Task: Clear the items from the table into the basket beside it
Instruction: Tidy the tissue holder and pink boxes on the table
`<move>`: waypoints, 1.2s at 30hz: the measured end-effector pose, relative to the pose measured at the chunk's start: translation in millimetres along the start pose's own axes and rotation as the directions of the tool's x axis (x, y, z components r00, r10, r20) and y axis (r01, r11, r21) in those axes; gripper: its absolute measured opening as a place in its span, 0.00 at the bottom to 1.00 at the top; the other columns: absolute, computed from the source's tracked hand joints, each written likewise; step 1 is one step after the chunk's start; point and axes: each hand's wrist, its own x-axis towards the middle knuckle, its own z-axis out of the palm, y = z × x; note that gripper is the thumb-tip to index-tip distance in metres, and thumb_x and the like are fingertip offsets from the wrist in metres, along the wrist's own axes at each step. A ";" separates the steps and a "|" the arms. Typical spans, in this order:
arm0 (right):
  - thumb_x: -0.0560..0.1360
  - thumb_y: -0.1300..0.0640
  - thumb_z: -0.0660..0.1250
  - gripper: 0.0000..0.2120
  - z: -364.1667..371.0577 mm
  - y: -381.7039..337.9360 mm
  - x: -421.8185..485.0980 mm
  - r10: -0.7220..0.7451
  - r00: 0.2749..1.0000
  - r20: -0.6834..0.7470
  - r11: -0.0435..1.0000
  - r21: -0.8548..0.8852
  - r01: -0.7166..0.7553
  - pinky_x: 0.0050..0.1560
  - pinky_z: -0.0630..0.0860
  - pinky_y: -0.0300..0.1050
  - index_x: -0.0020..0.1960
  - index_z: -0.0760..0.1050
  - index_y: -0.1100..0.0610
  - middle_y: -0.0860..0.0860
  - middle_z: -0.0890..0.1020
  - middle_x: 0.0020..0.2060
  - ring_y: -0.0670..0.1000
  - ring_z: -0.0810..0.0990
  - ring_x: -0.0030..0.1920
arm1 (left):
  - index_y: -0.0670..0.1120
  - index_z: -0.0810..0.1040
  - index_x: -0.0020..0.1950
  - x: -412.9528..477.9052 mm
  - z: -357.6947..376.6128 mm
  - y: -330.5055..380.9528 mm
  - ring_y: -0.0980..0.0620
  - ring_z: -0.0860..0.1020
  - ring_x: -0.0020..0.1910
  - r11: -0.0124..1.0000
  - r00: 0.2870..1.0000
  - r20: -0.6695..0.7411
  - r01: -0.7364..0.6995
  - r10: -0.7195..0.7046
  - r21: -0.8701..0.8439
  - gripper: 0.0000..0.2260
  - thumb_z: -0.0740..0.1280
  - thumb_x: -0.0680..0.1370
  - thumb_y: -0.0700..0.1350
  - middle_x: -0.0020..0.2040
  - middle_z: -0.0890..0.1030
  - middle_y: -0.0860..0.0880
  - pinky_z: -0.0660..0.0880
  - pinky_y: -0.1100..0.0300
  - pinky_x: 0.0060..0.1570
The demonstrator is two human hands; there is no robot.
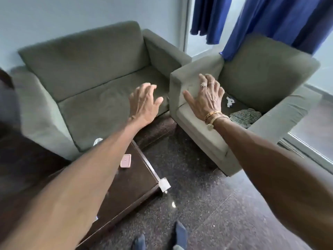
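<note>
Left grip [144,103]: fingers spread and lightly bent, holding nothing, in the air over the sofa [93,73].
Right grip [205,100]: fingers spread and straight, holding nothing, in front of the armchair [261,73]; whether it touches the armrest cannot be told. Rings and bangles are worn on this side.
Surface [137,179]: dark polished wood with a pale corner cap, below the left forearm and in front of the sofa.
Pink case [125,160]: a flat rounded rectangle lying face down near the far edge of the surface, just beside the left forearm and well apart from both grips.
White item [97,141]: partly hidden behind the left forearm, at the far edge of the surface; too little shows to name it.
Basket: not in view.
Handling, pink case: probably a cased phone, so judged stiff, light, smooth-backed and breakable if dropped.
Where to hold: across the two long edges, thumb on one and fingers on the other; lying flush on polished wood, it may first need sliding to the edge.
Handling, white item: appears light; a hold cannot be judged.
Stage: nothing is held yet; the clearing appears barely begun.
</note>
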 end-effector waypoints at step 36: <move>0.74 0.35 0.62 0.35 69.9 -298.9 -125.0 -0.631 0.759 0.161 0.763 0.301 0.572 0.68 0.61 0.57 0.73 0.64 0.55 0.55 0.68 0.69 0.60 0.66 0.68 | 0.46 0.72 0.68 -203.4 -177.4 -206.4 0.40 0.72 0.64 0.821 0.808 -0.241 0.567 -0.538 0.066 0.20 0.66 0.78 0.53 0.66 0.74 0.44 0.68 0.49 0.60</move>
